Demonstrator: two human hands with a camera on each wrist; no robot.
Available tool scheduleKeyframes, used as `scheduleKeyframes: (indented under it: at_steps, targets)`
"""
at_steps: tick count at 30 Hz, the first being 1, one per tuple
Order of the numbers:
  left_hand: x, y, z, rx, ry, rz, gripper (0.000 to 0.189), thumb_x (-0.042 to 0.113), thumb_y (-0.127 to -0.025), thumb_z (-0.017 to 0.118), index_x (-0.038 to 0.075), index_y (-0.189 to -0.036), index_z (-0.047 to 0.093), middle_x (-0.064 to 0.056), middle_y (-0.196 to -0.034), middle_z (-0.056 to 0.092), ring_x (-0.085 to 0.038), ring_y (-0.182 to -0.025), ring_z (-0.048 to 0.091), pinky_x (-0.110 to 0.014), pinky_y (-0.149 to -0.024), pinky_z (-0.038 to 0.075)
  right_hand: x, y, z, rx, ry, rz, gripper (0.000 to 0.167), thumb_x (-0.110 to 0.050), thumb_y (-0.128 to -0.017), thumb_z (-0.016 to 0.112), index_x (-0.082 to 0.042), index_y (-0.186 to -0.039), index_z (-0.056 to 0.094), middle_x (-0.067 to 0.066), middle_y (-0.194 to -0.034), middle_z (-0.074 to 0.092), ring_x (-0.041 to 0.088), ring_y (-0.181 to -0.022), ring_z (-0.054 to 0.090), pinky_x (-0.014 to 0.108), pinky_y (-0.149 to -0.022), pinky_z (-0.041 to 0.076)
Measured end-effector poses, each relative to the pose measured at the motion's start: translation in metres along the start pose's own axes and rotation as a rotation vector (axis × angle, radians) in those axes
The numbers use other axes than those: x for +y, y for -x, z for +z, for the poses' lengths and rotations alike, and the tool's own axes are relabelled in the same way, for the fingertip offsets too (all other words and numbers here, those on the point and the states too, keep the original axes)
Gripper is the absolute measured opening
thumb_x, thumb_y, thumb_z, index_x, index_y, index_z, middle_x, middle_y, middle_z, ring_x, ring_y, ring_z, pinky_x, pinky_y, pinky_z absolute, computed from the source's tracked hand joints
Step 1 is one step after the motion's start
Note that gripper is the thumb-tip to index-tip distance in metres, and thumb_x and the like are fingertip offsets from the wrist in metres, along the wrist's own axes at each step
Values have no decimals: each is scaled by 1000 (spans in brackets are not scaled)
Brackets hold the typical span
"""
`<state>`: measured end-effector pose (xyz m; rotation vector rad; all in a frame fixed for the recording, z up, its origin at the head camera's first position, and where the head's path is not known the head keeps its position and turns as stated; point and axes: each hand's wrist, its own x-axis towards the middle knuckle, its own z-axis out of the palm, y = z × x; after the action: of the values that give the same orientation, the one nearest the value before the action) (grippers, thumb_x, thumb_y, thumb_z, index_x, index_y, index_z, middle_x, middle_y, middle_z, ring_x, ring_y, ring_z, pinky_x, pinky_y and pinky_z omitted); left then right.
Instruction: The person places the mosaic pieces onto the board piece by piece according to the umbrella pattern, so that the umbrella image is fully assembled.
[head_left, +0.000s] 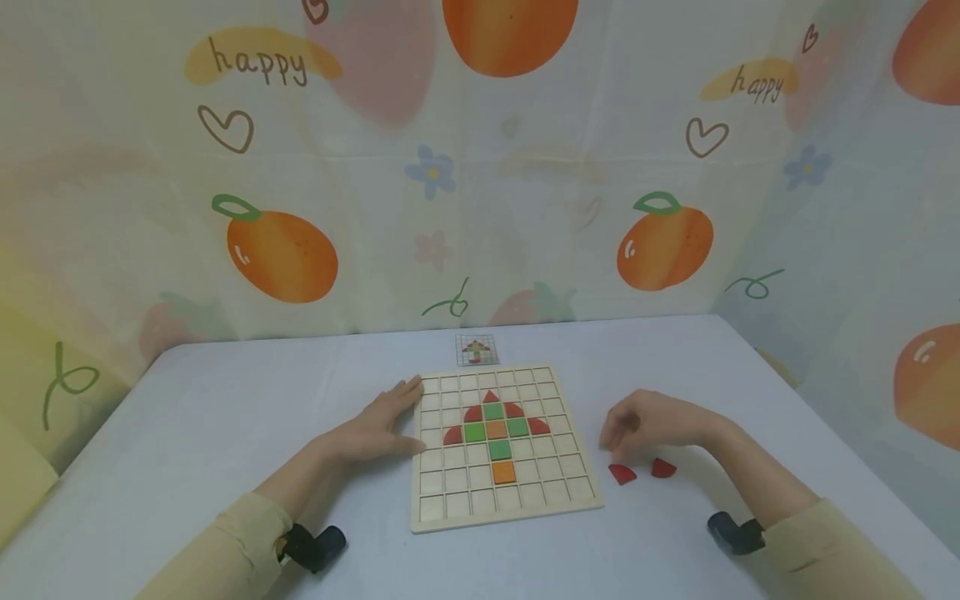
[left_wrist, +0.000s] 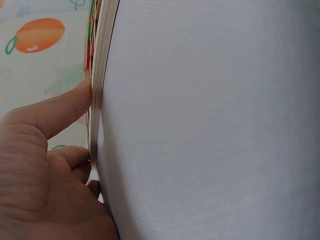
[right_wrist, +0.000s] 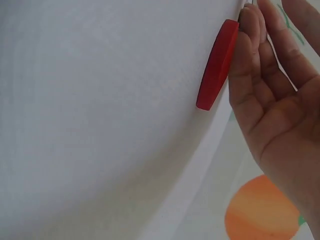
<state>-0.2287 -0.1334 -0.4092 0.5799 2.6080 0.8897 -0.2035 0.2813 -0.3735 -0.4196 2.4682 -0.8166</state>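
Observation:
A square wooden grid board (head_left: 450, 504) lies on the table. Set in its cells are green squares (head_left: 499, 450), orange squares (head_left: 503, 472), rounded red pieces (head_left: 537, 426) and a red triangle (head_left: 490, 397). My left hand (head_left: 375, 425) touches the board's left edge with thumb and fingertips, fingers extended. To the right of the board, my right hand (head_left: 656, 421) hovers low over the table, its fingers loosely bent and no held piece visible. Just below it lie two red wedge-shaped pieces (head_left: 622, 474); one red piece (right_wrist: 218, 65) appears beside the fingers in the right wrist view.
A small picture card (head_left: 476, 350) with a similar coloured pattern lies behind the board. The table (head_left: 225, 417) has a white cover. A fruit-printed cloth (head_left: 480, 183) hangs behind and at the right. Black devices (head_left: 315, 547) are strapped to both wrists.

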Motion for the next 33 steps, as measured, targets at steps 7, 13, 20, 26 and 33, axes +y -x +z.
scheduleKeyframes:
  at_steps: [7, 13, 20, 26, 33]
  targets:
    - [-2, -1, 1, 2, -3, -8, 95, 31, -84, 72, 4, -158, 18, -11, -169, 8, -40, -156, 1, -61, -127, 6, 1, 1, 3, -39, -34, -3, 16, -15, -75, 82, -14, -87, 72, 1, -80, 68, 18, -74, 61, 30, -66, 53]
    - [-1, -1, 0, -1, 3, -17, 95, 30, -84, 72, 4, -158, 18, -10, -169, 8, -39, -157, 1, -60, -128, 5, -2, 1, 3, -56, -4, 19, 23, -17, -70, 87, -16, -85, 70, 0, -75, 60, 18, -76, 56, 28, -65, 48]
    - [-1, -1, -1, -9, 5, -9, 95, 31, -84, 71, 4, -158, 18, -10, -169, 7, -38, -157, 0, -57, -128, 4, -2, 2, 3, -88, -18, 18, 26, -15, -69, 88, -15, -87, 69, 0, -75, 55, 18, -77, 53, 26, -63, 45]
    - [-1, -1, 0, -6, 0, -9, 96, 31, -83, 72, 4, -158, 18, -10, -169, 8, -39, -157, 1, -58, -128, 5, -4, 2, 4, -83, 21, 15, 25, -14, -69, 88, -16, -84, 69, 1, -77, 55, 16, -79, 53, 24, -64, 46]
    - [0, -1, 0, -3, -3, -19, 96, 31, -83, 72, 4, -158, 18, -10, -169, 8, -38, -157, 1, -58, -128, 5, -5, 2, 4, -86, 48, -10, 24, -11, -69, 87, -14, -82, 68, 0, -76, 54, 15, -78, 51, 23, -63, 45]
